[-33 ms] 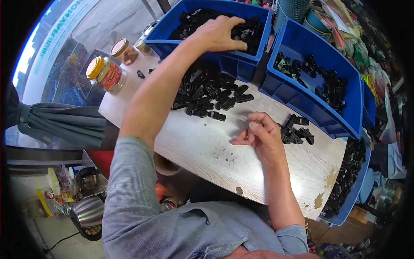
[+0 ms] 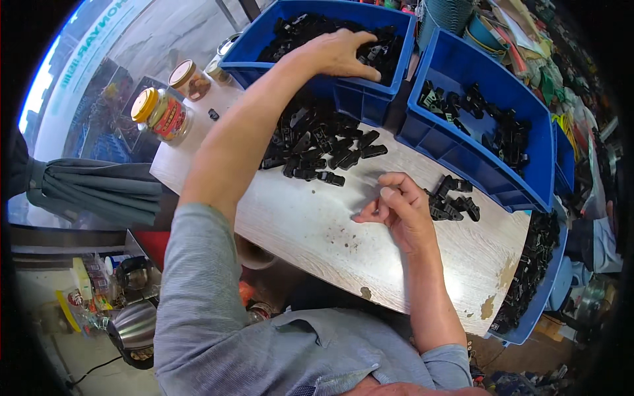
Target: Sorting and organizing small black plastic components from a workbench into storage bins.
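Observation:
My left hand reaches over the near rim of the left blue bin. Its thumb and fingers are spread above the small black plastic parts inside, and some fingertips are hidden among them. My right hand hovers over the white table with its fingers curled in and the thumb against them; nothing shows in it. A big pile of black plastic parts lies on the table between my hands. Beside my right hand sits a smaller cluster of the same black parts.
A second blue bin with scattered black parts stands at the right. Two lidded jars are at the table's left end. Below the table's right edge is a blue tub of black parts. The table has chipped edges.
My left hand has shifted very slightly within the bin, and its forearm has swung a little to the left. My right hand stays in place.

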{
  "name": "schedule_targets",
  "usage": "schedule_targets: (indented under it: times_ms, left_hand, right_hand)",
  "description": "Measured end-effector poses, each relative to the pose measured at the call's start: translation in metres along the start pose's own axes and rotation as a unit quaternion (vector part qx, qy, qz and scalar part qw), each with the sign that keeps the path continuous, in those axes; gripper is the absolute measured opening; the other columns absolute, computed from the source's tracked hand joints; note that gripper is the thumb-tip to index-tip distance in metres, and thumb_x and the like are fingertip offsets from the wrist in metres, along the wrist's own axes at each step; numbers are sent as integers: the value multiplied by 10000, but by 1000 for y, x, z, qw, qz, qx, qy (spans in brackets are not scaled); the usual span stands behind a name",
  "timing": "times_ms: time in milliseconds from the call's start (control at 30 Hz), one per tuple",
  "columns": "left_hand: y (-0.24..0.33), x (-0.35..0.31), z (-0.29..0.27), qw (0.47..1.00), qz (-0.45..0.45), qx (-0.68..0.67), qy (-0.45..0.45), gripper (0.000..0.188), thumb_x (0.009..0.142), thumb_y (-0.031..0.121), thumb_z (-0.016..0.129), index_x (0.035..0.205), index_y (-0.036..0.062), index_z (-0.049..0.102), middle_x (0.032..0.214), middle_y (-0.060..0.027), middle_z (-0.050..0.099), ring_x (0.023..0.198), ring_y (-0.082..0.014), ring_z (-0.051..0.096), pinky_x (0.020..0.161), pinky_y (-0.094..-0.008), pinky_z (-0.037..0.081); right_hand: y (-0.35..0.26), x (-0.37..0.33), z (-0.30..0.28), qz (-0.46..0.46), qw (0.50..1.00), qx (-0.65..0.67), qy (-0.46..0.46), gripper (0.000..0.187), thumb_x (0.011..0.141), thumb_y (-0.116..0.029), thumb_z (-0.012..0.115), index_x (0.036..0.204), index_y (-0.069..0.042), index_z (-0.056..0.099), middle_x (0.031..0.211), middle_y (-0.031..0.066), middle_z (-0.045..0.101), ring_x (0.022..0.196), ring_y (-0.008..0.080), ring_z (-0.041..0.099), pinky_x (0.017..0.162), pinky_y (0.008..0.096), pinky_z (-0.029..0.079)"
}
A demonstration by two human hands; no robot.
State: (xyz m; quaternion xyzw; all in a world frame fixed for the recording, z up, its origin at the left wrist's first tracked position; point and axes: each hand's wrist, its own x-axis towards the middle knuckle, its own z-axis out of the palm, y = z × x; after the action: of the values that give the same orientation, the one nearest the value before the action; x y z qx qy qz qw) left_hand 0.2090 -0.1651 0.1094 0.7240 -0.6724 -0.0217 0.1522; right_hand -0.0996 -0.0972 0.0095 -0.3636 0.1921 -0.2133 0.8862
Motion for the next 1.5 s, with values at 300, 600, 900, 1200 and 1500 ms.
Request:
schedule_targets:
  times_ms: [300, 600, 900, 1200, 1500]
  left_hand:
    - [11, 53, 32, 973, -95, 112, -178, 871, 723, 482, 729, 1513, 280, 424, 1388, -193, 591, 1275, -384, 576, 1038, -510, 481]
    - [-1, 48, 26, 976, -56, 106, -184, 809, 731, 371, 718, 1497, 323, 463, 1354, -144, 633, 1258, -343, 597, 1033, -474, 493]
    - [1, 55, 32, 961, -92, 131, -227, 846, 717, 353, 739, 1512, 256, 467, 1333, -185, 639, 1234, -358, 608, 1037, -456, 492]
    - [-15, 61, 42, 964, -94, 103, -228, 701, 732, 293, 684, 1425, 247, 583, 1306, -152, 662, 1222, -350, 616, 1043, -433, 486]
    - [-15, 64, 38, 962, -125, 112, -216, 700, 730, 256, 698, 1420, 264, 585, 1365, -89, 639, 1238, -319, 620, 1006, -444, 521]
  right_hand:
    - [-4, -2, 0, -13, 1000, 4, 11, 223, 962, -101, 607, 1168, -24, 567, 647, 78, 548, 744, 313, 692, 787, 618, 600]
    - [0, -1, 2, -11, 1000, 7, 4, 211, 965, -87, 579, 1163, -15, 567, 638, 91, 554, 754, 321, 688, 783, 609, 606]
    - [-2, -2, 1, -12, 1000, 5, 3, 222, 963, -94, 581, 1168, -11, 562, 642, 90, 546, 756, 322, 687, 789, 613, 602]
    - [-3, -2, 6, -9, 1000, -6, 9, 210, 963, -82, 577, 1161, -14, 564, 659, 79, 564, 755, 305, 686, 802, 602, 600]
    - [-1, -2, 5, -9, 1000, -6, 4, 197, 966, -79, 583, 1152, -18, 566, 651, 76, 553, 747, 311, 695, 772, 588, 611]
